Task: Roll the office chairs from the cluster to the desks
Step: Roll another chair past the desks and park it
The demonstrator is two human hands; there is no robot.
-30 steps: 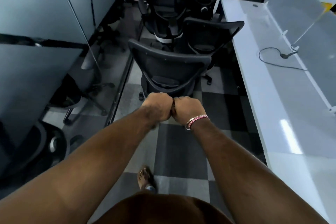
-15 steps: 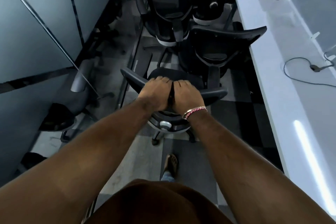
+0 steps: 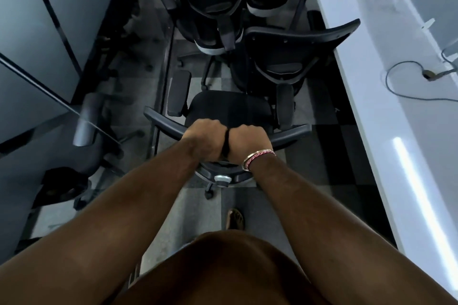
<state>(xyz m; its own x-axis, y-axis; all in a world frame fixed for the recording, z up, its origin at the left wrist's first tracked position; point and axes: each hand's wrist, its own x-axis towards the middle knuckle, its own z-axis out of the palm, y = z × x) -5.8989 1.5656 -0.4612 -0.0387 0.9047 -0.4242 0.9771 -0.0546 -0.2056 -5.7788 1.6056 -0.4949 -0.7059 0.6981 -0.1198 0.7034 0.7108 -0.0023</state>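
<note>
A black office chair [image 3: 230, 109] stands right in front of me, its backrest towards me. My left hand [image 3: 204, 138] and my right hand [image 3: 247, 140] grip the top edge of that backrest side by side, knuckles touching. Just beyond it a second black chair [image 3: 292, 54] sits against the white desk [image 3: 386, 116] on the right. Further back a third chair [image 3: 210, 2] and more chairs crowd the aisle as a cluster.
A glass partition [image 3: 37, 39] runs along the left, with another chair [image 3: 84, 131] behind it. A cable [image 3: 406, 82] lies on the desk top. The floor is chequered grey carpet [image 3: 329, 156]. My foot [image 3: 235, 218] shows below the chair.
My view has come closer over the near chair. Both hands went from closed in the air to gripping its backrest top, and the chair now sits nearer beneath me.
</note>
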